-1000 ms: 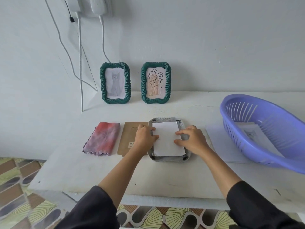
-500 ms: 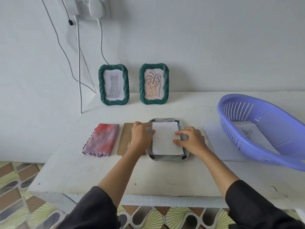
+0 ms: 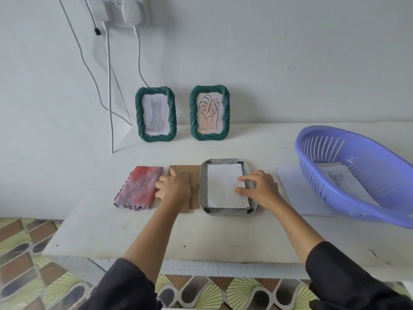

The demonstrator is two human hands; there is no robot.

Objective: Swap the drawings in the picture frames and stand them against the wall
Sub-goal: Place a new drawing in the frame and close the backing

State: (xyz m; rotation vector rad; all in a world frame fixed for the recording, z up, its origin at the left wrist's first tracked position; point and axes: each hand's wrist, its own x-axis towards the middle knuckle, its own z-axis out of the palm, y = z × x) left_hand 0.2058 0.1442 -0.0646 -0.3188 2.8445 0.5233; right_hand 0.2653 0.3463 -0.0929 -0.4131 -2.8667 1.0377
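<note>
Lying face down at centre frame on the white worktop [image 3: 223,238], a ribbed grey frame [image 3: 228,211] is carrying a smooth white paper sheet [image 3: 224,189]. The right hand [image 3: 261,189] is pinching the sheet's right edge. The left hand [image 3: 175,189], having left the frame, is now curling loosely on the brown cardboard backing [image 3: 194,175] beside a fuzzy red-purple cloth [image 3: 139,190].

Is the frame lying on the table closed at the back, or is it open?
Open. The frame lies face down with bare white paper showing, and the brown backing board lies beside it, under the left hand.
</note>
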